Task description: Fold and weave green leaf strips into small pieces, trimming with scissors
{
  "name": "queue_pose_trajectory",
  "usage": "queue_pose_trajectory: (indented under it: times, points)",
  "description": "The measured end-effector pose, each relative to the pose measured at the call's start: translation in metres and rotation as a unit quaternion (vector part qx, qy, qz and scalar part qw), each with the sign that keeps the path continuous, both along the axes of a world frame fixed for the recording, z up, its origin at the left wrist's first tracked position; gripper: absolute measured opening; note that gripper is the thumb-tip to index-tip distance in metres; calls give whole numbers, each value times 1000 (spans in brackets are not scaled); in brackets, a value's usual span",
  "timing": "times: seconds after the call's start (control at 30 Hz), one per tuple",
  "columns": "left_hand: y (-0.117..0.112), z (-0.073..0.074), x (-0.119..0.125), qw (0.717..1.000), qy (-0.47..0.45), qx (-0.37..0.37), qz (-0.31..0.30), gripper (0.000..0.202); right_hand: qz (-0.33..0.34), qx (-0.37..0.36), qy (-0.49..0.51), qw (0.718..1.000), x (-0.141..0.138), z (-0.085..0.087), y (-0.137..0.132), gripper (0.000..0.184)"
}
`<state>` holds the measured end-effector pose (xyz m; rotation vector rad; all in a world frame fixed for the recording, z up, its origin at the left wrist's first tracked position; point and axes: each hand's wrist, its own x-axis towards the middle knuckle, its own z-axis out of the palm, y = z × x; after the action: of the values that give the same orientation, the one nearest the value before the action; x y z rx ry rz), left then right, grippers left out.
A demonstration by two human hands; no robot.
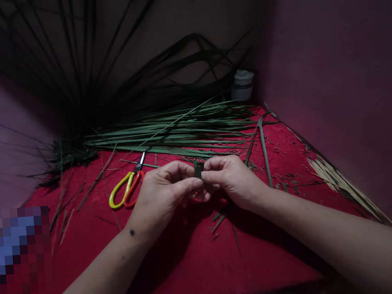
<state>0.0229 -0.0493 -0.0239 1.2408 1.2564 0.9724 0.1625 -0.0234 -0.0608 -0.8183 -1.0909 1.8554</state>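
My left hand (pixel 165 189) and my right hand (pixel 230 178) meet over the red cloth (pixel 197 263), fingers pinched together. Between their fingertips stands a short folded piece of green leaf strip (pixel 198 169), held by both hands. Scissors with yellow and orange handles (pixel 128 187) lie shut on the cloth just left of my left hand. A long pile of green palm leaf strips (pixel 181 132) lies across the cloth behind my hands.
Leaf scraps (pixel 221 221) are scattered on the cloth below and right of my hands. A bundle of pale thin sticks (pixel 343 186) lies along the right wall. A small white lidded jar (pixel 242 85) stands in the far corner. Dark fronds fill the back left.
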Motion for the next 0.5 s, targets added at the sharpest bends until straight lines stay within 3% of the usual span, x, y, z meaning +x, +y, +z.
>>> queue_pose_trajectory:
  times: [0.33, 0.5]
  points:
    - [1, 2, -3, 1000, 17, -15, 12, 9, 6, 28, -19, 999, 1, 5, -1, 6]
    - [3, 2, -4, 996, 73, 2, 42, 10, 6, 76, -50, 996, -3, -2, -2, 8]
